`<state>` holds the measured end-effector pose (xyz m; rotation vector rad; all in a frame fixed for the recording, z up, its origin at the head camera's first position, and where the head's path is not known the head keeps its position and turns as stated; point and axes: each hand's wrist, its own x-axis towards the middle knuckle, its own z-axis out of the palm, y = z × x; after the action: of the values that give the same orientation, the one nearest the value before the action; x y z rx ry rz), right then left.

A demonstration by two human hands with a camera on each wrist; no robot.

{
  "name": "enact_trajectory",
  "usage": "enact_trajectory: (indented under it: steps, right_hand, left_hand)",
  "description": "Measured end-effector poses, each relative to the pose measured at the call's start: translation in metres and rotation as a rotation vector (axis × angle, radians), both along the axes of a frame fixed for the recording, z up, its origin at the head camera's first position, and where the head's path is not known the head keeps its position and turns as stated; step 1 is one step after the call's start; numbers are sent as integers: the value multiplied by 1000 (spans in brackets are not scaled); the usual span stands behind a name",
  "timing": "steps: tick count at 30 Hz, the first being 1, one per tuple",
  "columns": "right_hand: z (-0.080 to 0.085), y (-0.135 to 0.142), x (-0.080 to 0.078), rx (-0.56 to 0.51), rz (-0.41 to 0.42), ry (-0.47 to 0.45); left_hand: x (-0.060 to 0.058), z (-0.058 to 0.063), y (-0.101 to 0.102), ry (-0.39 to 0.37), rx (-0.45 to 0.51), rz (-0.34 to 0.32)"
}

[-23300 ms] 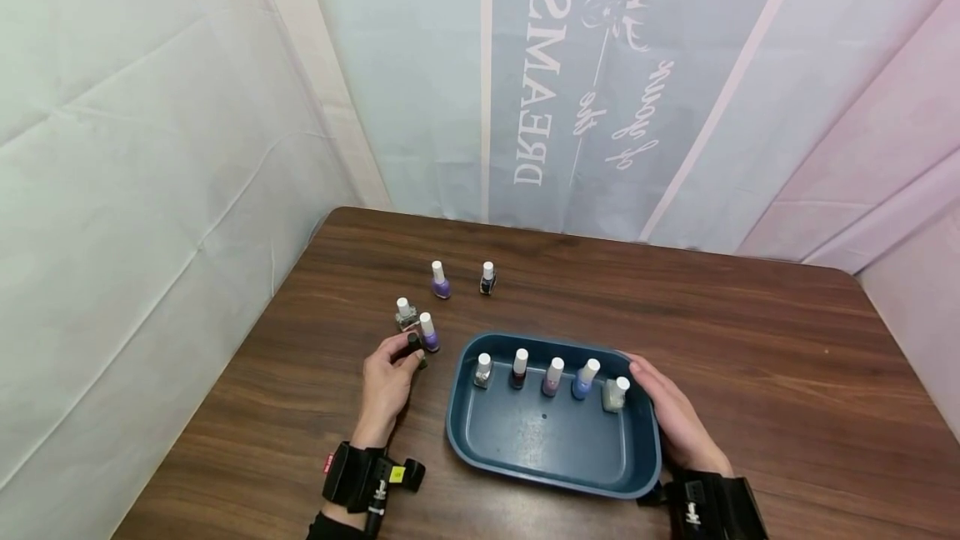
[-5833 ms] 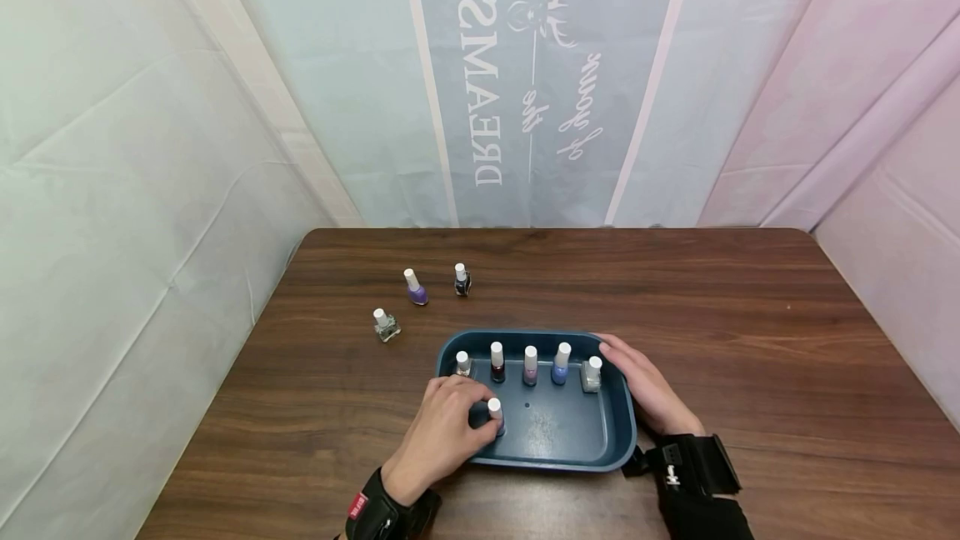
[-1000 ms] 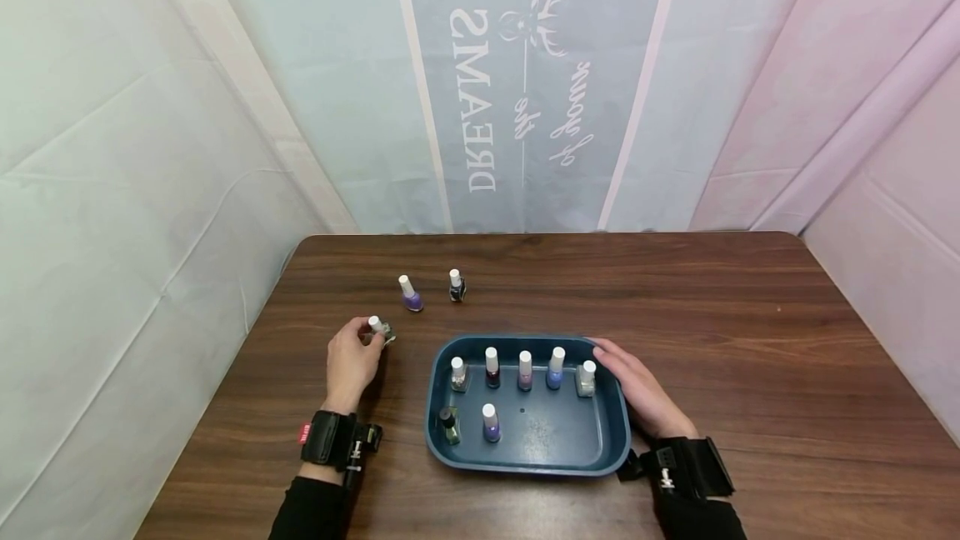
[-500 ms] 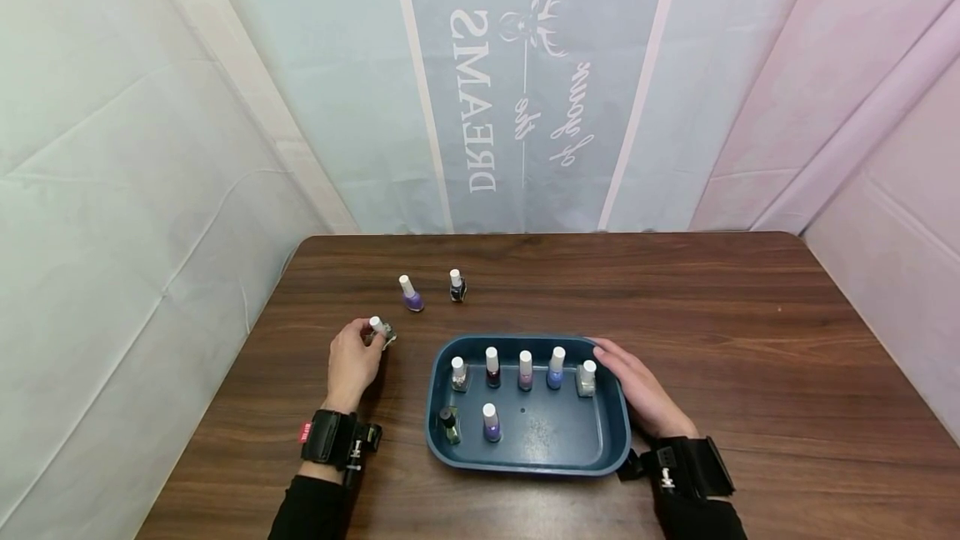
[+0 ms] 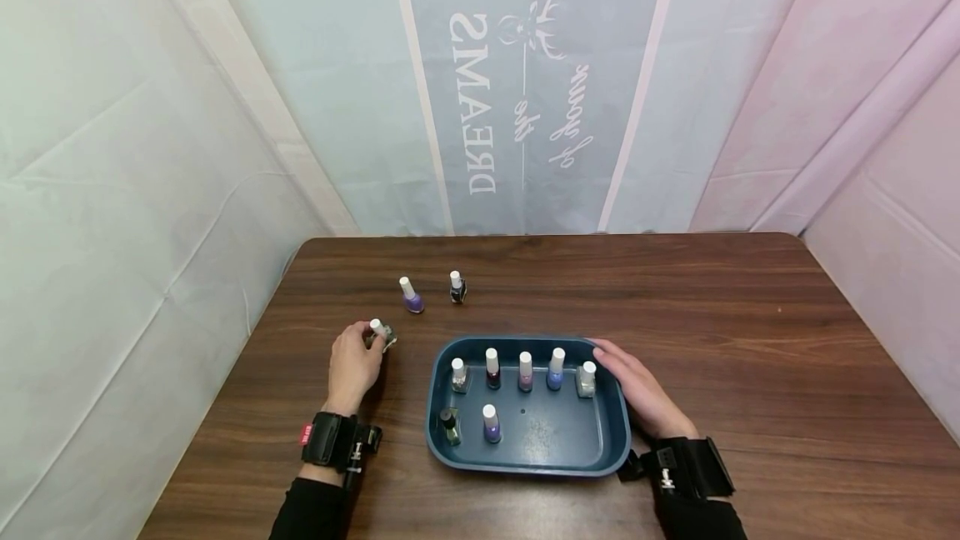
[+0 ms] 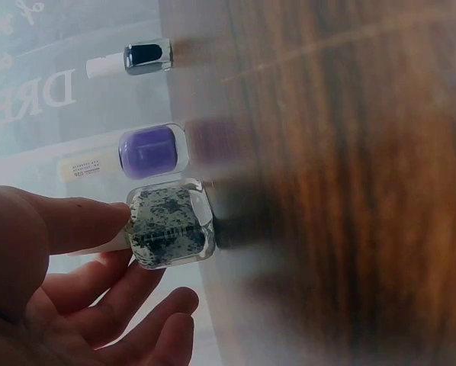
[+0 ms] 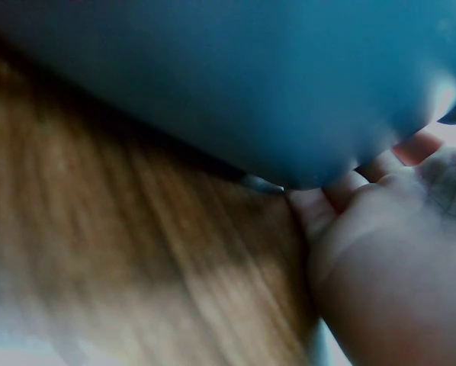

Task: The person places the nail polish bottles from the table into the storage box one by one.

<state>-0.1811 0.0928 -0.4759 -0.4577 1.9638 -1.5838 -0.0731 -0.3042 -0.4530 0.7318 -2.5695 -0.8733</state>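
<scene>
My left hand pinches a nail polish bottle between thumb and fingers, left of the tray. White cap and clear glass with black-and-white speckles mark this bottle; whether it touches the table I cannot tell. My right hand rests against the right end of the blue tray, fingers along its wall in the right wrist view. Inside the tray, several white-capped nail polish bottles stand in a back row. Nearer the front are a dark-capped bottle at the left and a purple bottle beside it.
Beyond my left hand, another purple nail polish bottle and a black one stand on the brown wooden table. Fabric curtains hang close behind and at both sides of the table.
Since the oldest frame, the dark-capped bottle and a purple bottle have gone from table to tray. My left hand has returned from the tray to the speckled bottle; the last second shows hardly any movement.
</scene>
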Motion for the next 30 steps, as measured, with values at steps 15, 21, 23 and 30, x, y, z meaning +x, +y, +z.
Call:
enact_trajectory:
  steps: [15,21,23,30]
  right_hand:
    - [-1,0,1,9,-8,-1]
    - [-1,0,1,12,-9,-2]
    - [-1,0,1,5,-8,-1]
    - [0,0,1,-19,-7,-7]
  left_hand:
    - [2,-1,-1,10,-8,-9]
    - [4,-1,0,32,-10,-4]
    - [4,-2,0,38,-9,-3]
    - [5,-1,1,28,0,-2]
